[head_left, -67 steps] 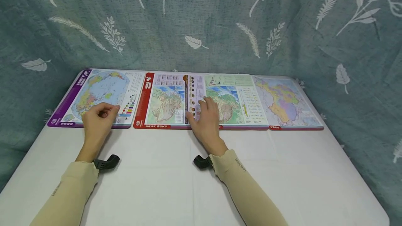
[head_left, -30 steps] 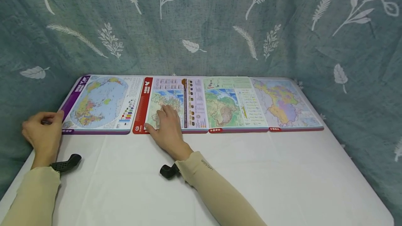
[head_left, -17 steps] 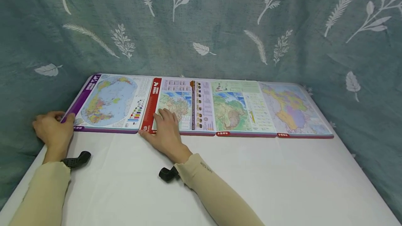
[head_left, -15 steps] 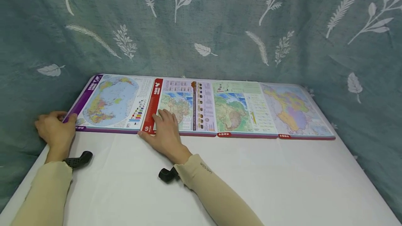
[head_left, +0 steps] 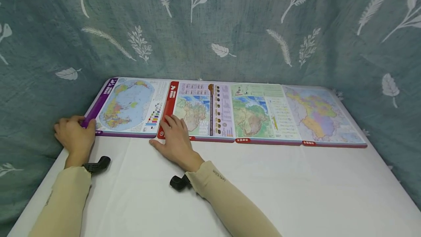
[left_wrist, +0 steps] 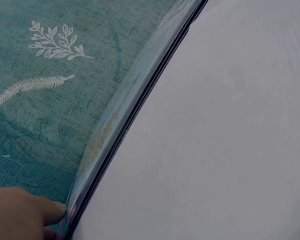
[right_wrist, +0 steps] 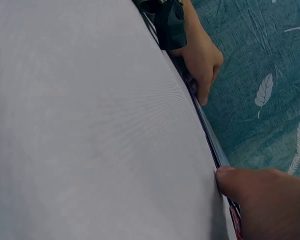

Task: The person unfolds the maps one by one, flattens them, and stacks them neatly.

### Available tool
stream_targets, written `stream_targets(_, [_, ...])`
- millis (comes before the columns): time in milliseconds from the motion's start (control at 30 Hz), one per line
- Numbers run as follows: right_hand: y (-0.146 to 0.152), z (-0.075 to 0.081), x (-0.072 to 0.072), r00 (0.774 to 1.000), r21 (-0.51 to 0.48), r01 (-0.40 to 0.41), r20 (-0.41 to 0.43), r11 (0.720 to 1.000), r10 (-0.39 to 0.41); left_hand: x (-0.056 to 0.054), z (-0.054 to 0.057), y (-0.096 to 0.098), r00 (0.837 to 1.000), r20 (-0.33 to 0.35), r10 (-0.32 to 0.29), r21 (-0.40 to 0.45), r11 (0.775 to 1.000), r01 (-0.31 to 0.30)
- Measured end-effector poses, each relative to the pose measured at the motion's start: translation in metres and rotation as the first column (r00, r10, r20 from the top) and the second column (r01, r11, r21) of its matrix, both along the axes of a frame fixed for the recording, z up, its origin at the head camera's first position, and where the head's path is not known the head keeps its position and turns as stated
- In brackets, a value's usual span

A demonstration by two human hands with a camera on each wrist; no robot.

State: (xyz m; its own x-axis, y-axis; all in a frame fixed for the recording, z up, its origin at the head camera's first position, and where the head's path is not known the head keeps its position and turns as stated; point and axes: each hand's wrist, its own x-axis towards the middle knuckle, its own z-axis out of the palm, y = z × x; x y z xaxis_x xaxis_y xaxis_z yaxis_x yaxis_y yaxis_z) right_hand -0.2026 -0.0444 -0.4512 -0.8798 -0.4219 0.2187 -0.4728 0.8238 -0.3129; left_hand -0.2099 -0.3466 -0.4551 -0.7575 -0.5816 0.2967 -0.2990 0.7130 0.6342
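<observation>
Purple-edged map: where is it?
Head view: the purple-edged map lies at the row's left end, beside the red-edged map, left hand at its near left corner.

Row along tbl's (head_left: 296, 189) far side, L to R: world map (head_left: 128, 107), 2nd map (head_left: 198, 114), 3rd map (head_left: 264, 114), 4th map (head_left: 325, 116), side by side; curtain (head_left: 197, 46) behind all 4. L hand (head_left: 76, 138) at world map's L edge, nr front corner. R hand (head_left: 177, 142) at 2nd map's front L corner, fingers on top, thumb by row's front edge nr join w/ world map.
</observation>
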Motion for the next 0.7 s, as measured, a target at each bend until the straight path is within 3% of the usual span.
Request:
stream_targets(333, [-0.0002, 0.0008, -0.0009, 0.999, 0.020, -0.020, 0.031, 1.000, 0.019, 0.0007, 0.0018, 0.0024, 1.000, -0.021, 0.015, 0.083, 0.996, -0.014])
stream_targets(700, [0.0040, 0.0006, 0.0004, 0.993, -0.134, -0.071, 0.080, 0.988, 0.082, 0.0019, 0.0020, 0.0047, 0.999, -0.028, 0.040, 0.175, 0.984, -0.034])
